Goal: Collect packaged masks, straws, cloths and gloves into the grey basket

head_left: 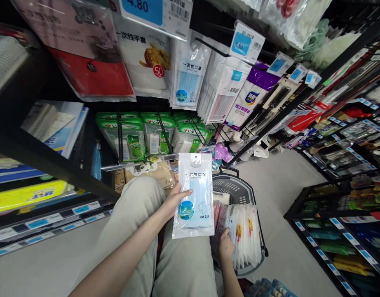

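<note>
My left hand [173, 202] is closed on the left edge of a clear packet of light blue face masks [194, 198], held upright in front of my knees. My right hand [225, 247] reaches down into a dark plastic shopping basket [236, 187] on the floor. Its fingers are buried among several upright white packets [244, 235] standing in the basket, so their grip is hidden. Matching mask packets [186, 78] hang on a display hook above.
Hanging goods fill the rack ahead: glove packs [145, 57], purple-topped bags [252, 97], green-labelled packs [131, 136] and blue price tags [246, 41]. Dark shelves with stationery stand at left [50, 123] and at right [341, 165]. Grey tiled floor [285, 173] runs between them.
</note>
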`<state>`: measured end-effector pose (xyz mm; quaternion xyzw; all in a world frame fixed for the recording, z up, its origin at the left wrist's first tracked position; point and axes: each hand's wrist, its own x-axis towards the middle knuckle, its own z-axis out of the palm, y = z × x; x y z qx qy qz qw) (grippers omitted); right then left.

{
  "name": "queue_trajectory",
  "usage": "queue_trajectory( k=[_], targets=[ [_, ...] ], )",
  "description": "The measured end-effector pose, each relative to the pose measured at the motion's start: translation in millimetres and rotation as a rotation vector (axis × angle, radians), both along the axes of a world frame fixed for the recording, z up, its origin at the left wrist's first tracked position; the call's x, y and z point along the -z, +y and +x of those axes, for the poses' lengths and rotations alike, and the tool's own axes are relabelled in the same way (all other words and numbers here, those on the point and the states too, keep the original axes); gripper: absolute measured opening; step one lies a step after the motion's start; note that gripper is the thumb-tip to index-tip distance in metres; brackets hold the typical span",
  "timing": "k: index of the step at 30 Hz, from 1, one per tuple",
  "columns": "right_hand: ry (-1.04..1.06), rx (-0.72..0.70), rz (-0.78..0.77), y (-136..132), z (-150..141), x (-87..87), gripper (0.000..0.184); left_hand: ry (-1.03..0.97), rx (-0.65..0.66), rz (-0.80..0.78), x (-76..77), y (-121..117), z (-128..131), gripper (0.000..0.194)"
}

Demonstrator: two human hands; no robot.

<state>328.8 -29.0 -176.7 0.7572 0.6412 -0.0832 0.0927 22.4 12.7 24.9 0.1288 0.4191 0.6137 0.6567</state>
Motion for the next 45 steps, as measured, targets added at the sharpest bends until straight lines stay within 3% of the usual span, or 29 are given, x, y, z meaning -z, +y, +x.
queue_trajectory(
  k=[5, 9, 19, 25, 28, 32, 35, 37, 40, 43, 45],
  targets=[
    [-0.143, 0.063, -0.054, 1.0, 6.3, 10.9, 0.037, -0.014, -0.001, 0.0, -0.1, -0.6, -0.3, 0.051],
    [-0.192, 0.067, -0.057, 7.2, 15.1, 9.1, 0.038, -0.017, -0.004, -0.007, 0.0, -1.2, -0.8, 0.054],
    [-0.337, -0.119, 0.117, -18.2, 19.5, 0.5, 0.049, 0.011, 0.012, -0.002, 2.5, -0.5, -0.1, 0.052],
    [-0.278, -0.101, 0.232, -30.6, 5.6, -7.2, 0.056, 0.004, 0.021, 0.012, 1.8, -0.7, -0.1, 0.05],
    [-0.022, 0.037, 0.29, -30.1, -7.3, -23.4, 0.056, -0.008, 0.023, 0.007, 0.8, -1.1, 0.3, 0.053],
    [0.602, 0.262, 0.338, -13.7, -19.6, -60.0, 0.053, -0.009, 0.071, 0.016, 1.9, -2.1, 2.7, 0.051],
    [0.899, 0.249, 0.321, 3.0, -30.1, -103.1, 0.052, -0.037, 0.155, 0.059, 3.7, -2.9, 6.7, 0.052],
    [1.246, 0.223, 0.295, 12.1, -43.1, -137.2, 0.046, -0.065, 0.213, 0.076, 4.3, -3.9, 10.1, 0.054],
    [1.646, 0.174, 0.108, 21.9, -70.7, -179.9, 0.045, -0.109, 0.291, 0.092, 5.0, -6.8, 15.1, 0.054],
    [1.857, 0.185, -0.007, 27.5, -98.8, -195.7, 0.044, -0.058, 0.291, 0.145, 8.5, -11.3, 19.6, 0.052],
    [1.876, 0.168, -0.018, 28.6, -114.3, -192.8, 0.044, 0.203, 0.313, 0.225, 13.1, -14.4, 23.3, 0.048]
  ],
)
